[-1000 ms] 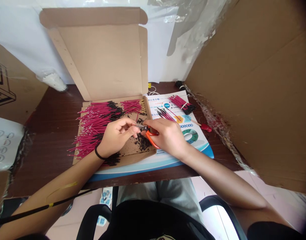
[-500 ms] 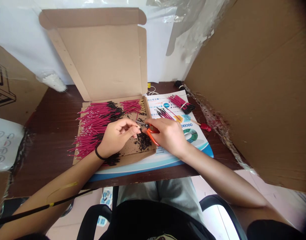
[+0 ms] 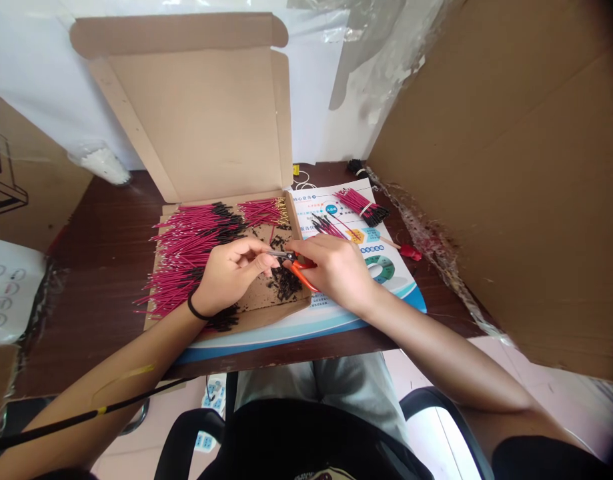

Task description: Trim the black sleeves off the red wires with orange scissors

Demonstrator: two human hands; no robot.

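Our right hand (image 3: 339,270) is keeping a closed grip on the orange-handled scissors (image 3: 303,276), blades meeting our left hand's (image 3: 231,270) shut pinch — probably for fine control; what that pinch holds, we cannot tell. We are working above the cardboard box (image 3: 206,120), likely so it is catching black scraps (image 3: 286,287) beside pink wires (image 3: 181,247). On the counter (image 3: 111,233), a printed sheet (image 3: 403,300) is showing "核心业务" — we are seeing no legible brand.

The wires (image 3: 181,243) are magenta with black ends, the scissors (image 3: 302,273) orange-handled, the box (image 3: 201,120) plain tan, the bench (image 3: 81,267) dark brown, the sheet (image 3: 331,319) white with blue bands.
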